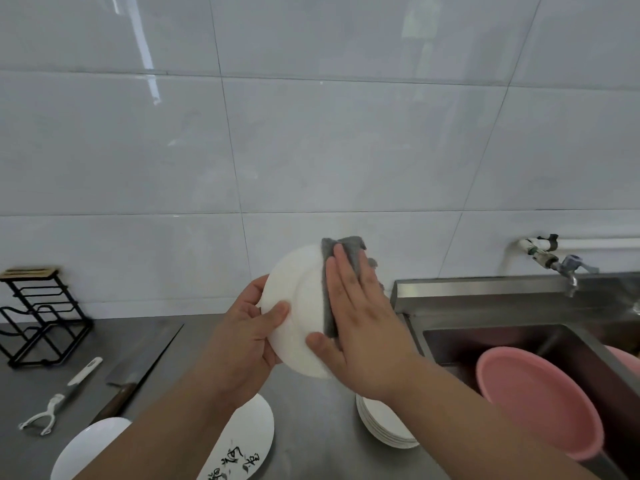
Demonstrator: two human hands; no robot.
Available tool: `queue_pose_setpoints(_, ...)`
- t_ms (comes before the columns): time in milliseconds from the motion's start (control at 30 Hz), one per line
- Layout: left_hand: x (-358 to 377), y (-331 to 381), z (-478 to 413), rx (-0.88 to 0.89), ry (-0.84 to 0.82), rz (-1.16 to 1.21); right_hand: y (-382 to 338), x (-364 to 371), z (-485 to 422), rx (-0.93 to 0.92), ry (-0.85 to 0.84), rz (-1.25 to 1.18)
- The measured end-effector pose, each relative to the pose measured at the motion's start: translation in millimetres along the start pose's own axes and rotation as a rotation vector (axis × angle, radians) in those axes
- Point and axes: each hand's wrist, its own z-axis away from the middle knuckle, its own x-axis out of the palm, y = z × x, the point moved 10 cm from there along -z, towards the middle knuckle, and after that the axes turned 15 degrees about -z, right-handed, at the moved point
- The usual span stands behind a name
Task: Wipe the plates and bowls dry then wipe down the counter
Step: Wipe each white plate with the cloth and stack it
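A person holds a white plate (301, 289) tilted upright, in the air above a grey steel counter (311, 410), in front of a pale tiled wall (311, 133). The left hand (242, 334) grips the plate's left rim, thumb curled onto the face, the other fingers hidden behind. The right hand (360, 313) lies flat, its 4 fingers straight and close together, pressing a grey cloth (341, 251) against the plate's right side.

On the counter below, near the right forearm, sits a stack of white plates (384, 427). Nearer left lie a lettered plate (242, 445) and 1 plain white dish (90, 445). Farther left are a cleaver (138, 362), a peeler (59, 400) and a black wire rack (38, 313). On the right, a steel sink (485, 289) holds a pink basin (540, 400), with a tap (568, 268) above it.
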Motion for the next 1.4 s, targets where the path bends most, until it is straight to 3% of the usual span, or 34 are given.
queue_pose_setpoints(200,-12.3,16.0,-6.4,0.032,0.005,0.045,-24.6,8.7,35.8,-0.235,-0.057,-0.020)
queue_pose_setpoints(400,-5.2,5.7,-3.5,-0.056,-0.069,0.036,12.9,-27.2,32.5,-0.133,0.090,-0.277)
queue_pose_setpoints(567,8.2,0.6,-1.2,-0.075,-0.128,0.043,38.4,-47.3,-1.2,-0.011,0.073,-0.403)
queue_pose_setpoints(867,-2.7,-6.3,-7.2,-0.017,0.055,0.176,22.7,-15.5,56.5,0.133,0.404,-0.723)
queue_pose_setpoints(1067,8.4,3.6,-7.7,0.037,0.033,0.204,44.7,-48.1,11.6,0.158,0.370,-0.639)
queue_pose_setpoints(1233,10.0,-7.7,-8.0,0.033,0.068,0.251,19.5,-13.6,45.2,0.172,0.434,-0.728)
queue_pose_setpoints(1400,6.2,-5.0,-5.7,-0.076,-0.134,0.177,49.6,-37.2,26.2,0.147,0.397,-0.826)
